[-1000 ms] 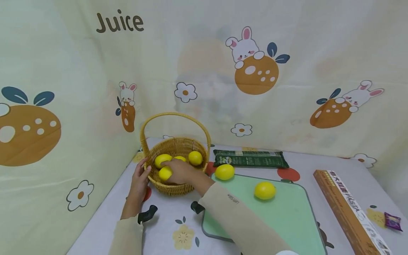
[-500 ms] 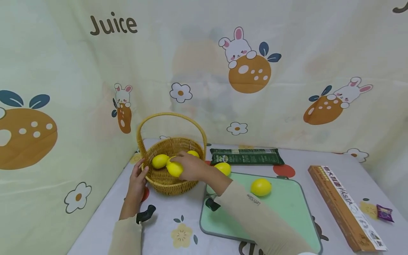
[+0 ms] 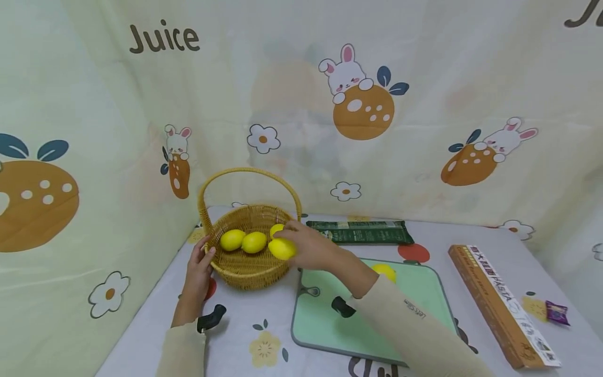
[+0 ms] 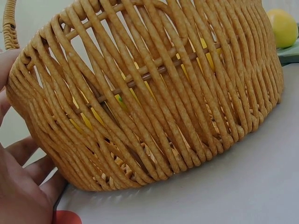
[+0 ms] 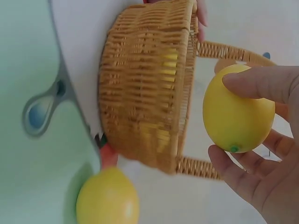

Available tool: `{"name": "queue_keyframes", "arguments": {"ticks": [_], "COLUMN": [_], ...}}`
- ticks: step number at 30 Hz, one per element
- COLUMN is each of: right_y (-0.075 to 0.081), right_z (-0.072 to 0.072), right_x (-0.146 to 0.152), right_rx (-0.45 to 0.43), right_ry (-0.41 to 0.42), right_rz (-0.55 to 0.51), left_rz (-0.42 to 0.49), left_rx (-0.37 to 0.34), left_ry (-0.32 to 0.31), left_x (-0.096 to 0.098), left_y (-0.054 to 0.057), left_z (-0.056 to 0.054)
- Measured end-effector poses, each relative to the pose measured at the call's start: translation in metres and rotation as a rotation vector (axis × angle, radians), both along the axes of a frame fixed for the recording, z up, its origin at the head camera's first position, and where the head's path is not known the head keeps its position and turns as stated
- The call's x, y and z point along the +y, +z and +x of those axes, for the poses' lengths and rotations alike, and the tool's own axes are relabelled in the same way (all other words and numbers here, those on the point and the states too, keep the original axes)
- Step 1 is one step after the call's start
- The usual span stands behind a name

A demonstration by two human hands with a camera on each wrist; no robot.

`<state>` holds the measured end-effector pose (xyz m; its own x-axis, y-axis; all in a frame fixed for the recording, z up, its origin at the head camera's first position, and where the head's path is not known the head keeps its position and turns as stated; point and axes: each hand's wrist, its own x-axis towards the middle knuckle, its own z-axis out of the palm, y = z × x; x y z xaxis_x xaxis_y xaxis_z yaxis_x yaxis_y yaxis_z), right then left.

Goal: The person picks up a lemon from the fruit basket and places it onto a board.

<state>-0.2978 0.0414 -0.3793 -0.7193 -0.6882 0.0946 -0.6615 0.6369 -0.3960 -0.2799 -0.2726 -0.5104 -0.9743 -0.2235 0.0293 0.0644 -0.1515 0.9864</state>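
A wicker basket [image 3: 249,278] with a tall arched handle stands on the table, holding three yellow lemons; one of them is the lemon [image 3: 254,242] in the middle. My left hand [image 3: 197,273] grips the basket's left side at the rim, its fingers spread along the outer wall in the left wrist view. Over the basket's right rim, my right hand [image 3: 314,250] pinches another lemon [image 5: 239,112] between thumb and fingers. The right wrist view shows this lemon above the rim. Behind my right forearm, a further lemon [image 3: 384,272] lies partly hidden on the green cutting board [image 3: 325,314].
One more lemon [image 5: 107,200] sits at the board's edge, hidden by my right hand in the head view. A dark green packet [image 3: 367,232] lies behind the board. On the right are a long pasta box [image 3: 504,306] and a small purple packet [image 3: 557,313].
My right hand has lifted a lemon from inside the basket and carried it right, to the right rim. My left hand stays on the basket. The view has turned slightly right.
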Motion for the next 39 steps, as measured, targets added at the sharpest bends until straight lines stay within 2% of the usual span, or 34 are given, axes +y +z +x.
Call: {"name": "queue_keyframes", "arguments": {"ticks": [7, 21, 30, 39], "right_y": [-0.008, -0.02, -0.023, -0.028], "right_z": [0.007, 0.013, 0.017, 0.019], "right_x": [0.037, 0.122, 0.175, 0.22], "right_rx": [0.014, 0.006, 0.025, 0.056], "right_ry": [-0.006, -0.222, -0.31, -0.358], "right_rz": [0.015, 0.043, 0.04, 0.049], "left_rz": [-0.003, -0.007, -0.024, -0.016], "left_rx": [-0.027, -0.024, -0.036, -0.042], "left_ry": [0.004, -0.006, 0.012, 0.014], "left_x": [-0.002, 0.001, 0.001, 0.002], "left_y": [-0.002, 0.003, 0.004, 0.004], "left_z": [0.005, 0.0, -0.002, -0.001]}}
